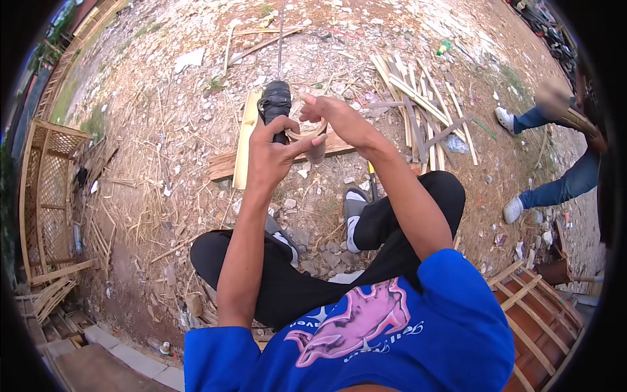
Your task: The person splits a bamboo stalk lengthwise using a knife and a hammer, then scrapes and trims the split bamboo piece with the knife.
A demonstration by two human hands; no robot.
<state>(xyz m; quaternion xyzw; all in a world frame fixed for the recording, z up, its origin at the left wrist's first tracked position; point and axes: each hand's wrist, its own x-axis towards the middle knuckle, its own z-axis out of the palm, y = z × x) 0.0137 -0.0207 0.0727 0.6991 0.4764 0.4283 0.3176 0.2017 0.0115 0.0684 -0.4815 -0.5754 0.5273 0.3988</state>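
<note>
Both my hands are raised in front of me over a wooden board (225, 164) on the ground. My left hand (273, 147) is curled around the base of a black wrapped handle (277, 98), from which a thin metal rod (281, 46) extends away. Its fingers also touch a small curved tan piece (315, 147), possibly a roll of tape, though its exact form is hard to tell. My right hand (330, 119) is bent beside that piece, fingers curled towards it. Whether those fingers grip it is unclear. A pale plank (246, 134) lies under the handle, across the board.
Wood strips (424, 98) are piled at the upper right. A person in jeans (555, 186) stands at the right, holding something wooden. A lattice frame (52, 202) is at the left, and a slatted brown piece (535, 320) at the lower right. A yellow-and-black tool (373, 183) lies near my foot.
</note>
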